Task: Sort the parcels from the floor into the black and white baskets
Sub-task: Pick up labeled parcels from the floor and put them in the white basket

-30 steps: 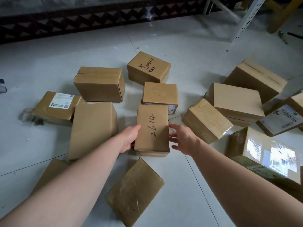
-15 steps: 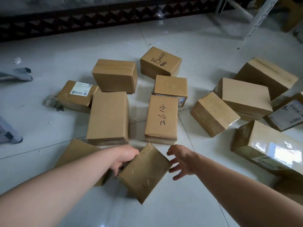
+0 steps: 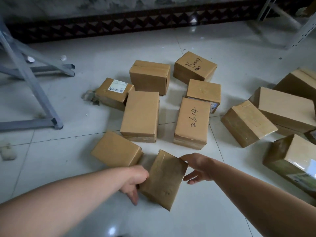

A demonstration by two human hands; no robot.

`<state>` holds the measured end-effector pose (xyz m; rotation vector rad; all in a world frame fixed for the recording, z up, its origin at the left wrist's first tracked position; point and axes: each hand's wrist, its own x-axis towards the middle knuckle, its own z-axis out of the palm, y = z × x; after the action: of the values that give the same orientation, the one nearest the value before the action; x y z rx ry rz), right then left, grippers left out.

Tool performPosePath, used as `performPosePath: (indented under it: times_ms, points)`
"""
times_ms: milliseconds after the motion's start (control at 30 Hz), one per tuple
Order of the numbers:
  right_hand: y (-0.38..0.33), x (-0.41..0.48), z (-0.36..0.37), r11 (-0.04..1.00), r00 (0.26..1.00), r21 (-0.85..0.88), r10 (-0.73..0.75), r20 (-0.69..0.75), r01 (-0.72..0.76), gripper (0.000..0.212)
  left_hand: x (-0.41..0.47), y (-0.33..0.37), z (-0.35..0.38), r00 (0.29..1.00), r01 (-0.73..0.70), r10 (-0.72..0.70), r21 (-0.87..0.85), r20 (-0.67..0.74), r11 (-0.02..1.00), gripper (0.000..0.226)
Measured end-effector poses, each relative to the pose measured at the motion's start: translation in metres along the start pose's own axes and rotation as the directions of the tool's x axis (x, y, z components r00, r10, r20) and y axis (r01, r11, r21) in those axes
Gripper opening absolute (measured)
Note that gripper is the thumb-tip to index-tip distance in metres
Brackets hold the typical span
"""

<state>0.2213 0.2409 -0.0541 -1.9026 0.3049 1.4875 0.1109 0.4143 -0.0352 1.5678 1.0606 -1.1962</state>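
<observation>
A flat taped brown parcel (image 3: 164, 180) is tilted up off the white floor. My left hand (image 3: 135, 180) grips its left edge. My right hand (image 3: 196, 168) touches its upper right corner with fingers spread. Behind it lie several cardboard parcels: one marked 2614 (image 3: 192, 123), one marked 2618 (image 3: 195, 67), a plain tall one (image 3: 141, 115), and one with a white label (image 3: 113, 93). Neither basket is in view.
A low parcel (image 3: 116, 149) lies just left of the held one. More boxes (image 3: 248, 123) crowd the right side, one with shiny tape (image 3: 294, 158). Grey metal frame legs (image 3: 34, 86) stand at the left. A dark patterned skirting (image 3: 136, 24) runs along the far wall.
My left hand left the 2614 parcel, took the flat parcel's left edge and tipped it up. My right hand came onto its right corner. The view shifted left.
</observation>
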Motion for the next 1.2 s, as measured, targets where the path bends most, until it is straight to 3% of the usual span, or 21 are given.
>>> performPosePath:
  times_ms: [100, 200, 300, 367, 500, 600, 700, 767, 867, 1000, 1200]
  points:
    - [-0.007, -0.004, -0.001, 0.995, 0.999, -0.094, 0.035, 0.003, -0.034, 0.032, -0.007, -0.002, 0.004, 0.997, -0.072, 0.068, -0.23, -0.025, 0.971, 0.022]
    - [-0.021, -0.017, -0.019, 0.991, 0.994, -0.084, 0.104, 0.042, -0.1, 0.048, -0.028, 0.014, -0.014, 0.996, -0.092, 0.092, -0.056, -0.013, 0.994, 0.02]
    - [-0.035, -0.029, -0.023, 0.994, 0.983, -0.004, 0.105, 0.15, -0.106, 0.052, -0.05, 0.031, -0.047, 0.973, -0.156, 0.165, 0.068, -0.161, 0.985, 0.02]
    - [-0.044, -0.033, -0.012, 0.994, 0.967, 0.053, 0.076, 0.242, -0.092, 0.051, -0.061, 0.034, -0.074, 0.92, -0.228, 0.233, 0.053, -0.315, 0.972, 0.022]
    - [-0.066, -0.039, 0.027, 0.983, 0.92, 0.18, -0.052, 0.389, -0.021, 0.051, -0.068, 0.018, -0.122, 0.796, -0.442, 0.315, -0.142, -0.517, 0.885, 0.016]
    - [-0.078, -0.038, 0.055, 0.972, 0.895, 0.233, -0.117, 0.432, 0.014, 0.052, -0.052, -0.003, -0.144, 0.704, -0.541, 0.366, -0.125, -0.609, 0.832, 0.022]
    - [-0.084, -0.034, 0.076, 0.968, 0.885, 0.251, -0.128, 0.447, 0.013, 0.05, -0.025, -0.028, -0.155, 0.676, -0.586, 0.357, -0.177, -0.644, 0.79, 0.032]
    - [-0.086, -0.028, 0.084, 0.972, 0.911, 0.233, -0.115, 0.395, 0.022, 0.046, -0.012, -0.042, -0.158, 0.687, -0.584, 0.32, -0.235, -0.652, 0.777, 0.042]
    - [-0.087, -0.014, 0.086, 0.978, 0.959, 0.196, -0.119, 0.256, 0.069, 0.057, -0.001, -0.053, -0.165, 0.777, -0.529, 0.223, -0.419, -0.588, 0.738, 0.03]
    - [-0.08, 0.003, 0.098, 0.945, 0.953, 0.306, -0.195, 0.231, 0.119, 0.073, 0.007, -0.055, -0.169, 0.916, -0.355, 0.159, -0.563, -0.367, 0.746, 0.079]
    - [-0.076, 0.017, 0.116, 0.937, 0.949, 0.298, -0.245, 0.2, 0.18, 0.077, 0.005, -0.044, -0.174, 0.913, -0.351, 0.151, -0.544, -0.378, 0.762, 0.068]
